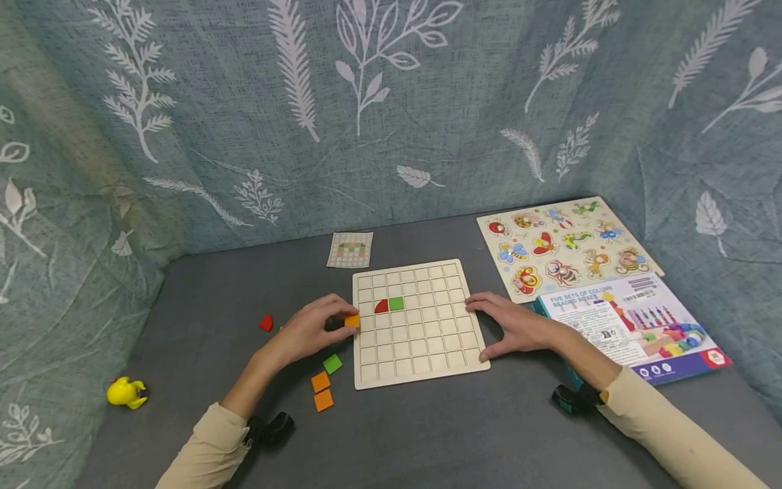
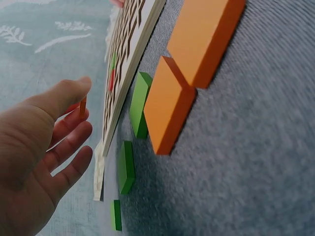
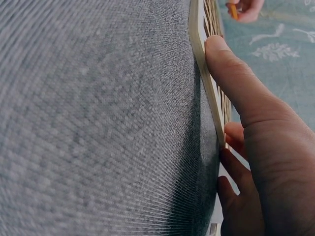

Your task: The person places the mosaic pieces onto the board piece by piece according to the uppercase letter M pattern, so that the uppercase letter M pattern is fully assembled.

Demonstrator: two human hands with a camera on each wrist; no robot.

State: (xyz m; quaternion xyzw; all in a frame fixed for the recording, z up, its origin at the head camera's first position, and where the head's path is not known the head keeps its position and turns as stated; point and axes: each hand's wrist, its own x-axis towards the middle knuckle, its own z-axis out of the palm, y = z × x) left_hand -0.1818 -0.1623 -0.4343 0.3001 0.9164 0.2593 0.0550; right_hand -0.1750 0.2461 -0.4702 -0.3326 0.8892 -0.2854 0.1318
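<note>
Between thumb and fingers my left hand (image 1: 308, 327) pinches an orange square tile (image 1: 351, 321), held at the left edge of a wooden grid board (image 1: 421, 334). On the board lie a red quarter-circle tile (image 1: 381, 307) and, beside it, a green square tile (image 1: 396, 303). My right hand (image 1: 519, 327) rests against the board's right edge, thumb near the front corner and fingers farther back, spread apart. Below my left hand are a loose green tile (image 1: 332, 364) and two orange tiles (image 1: 324, 400). More green tiles (image 2: 126, 167) show beneath that hand in the left wrist view.
A red piece (image 1: 265, 322) lies left of my left hand, and a yellow toy duck (image 1: 126, 392) farther left. Behind the board is a small pattern card (image 1: 350, 250). An insect puzzle board (image 1: 550, 248) and a beaded-toy box (image 1: 635, 329) lie at the right.
</note>
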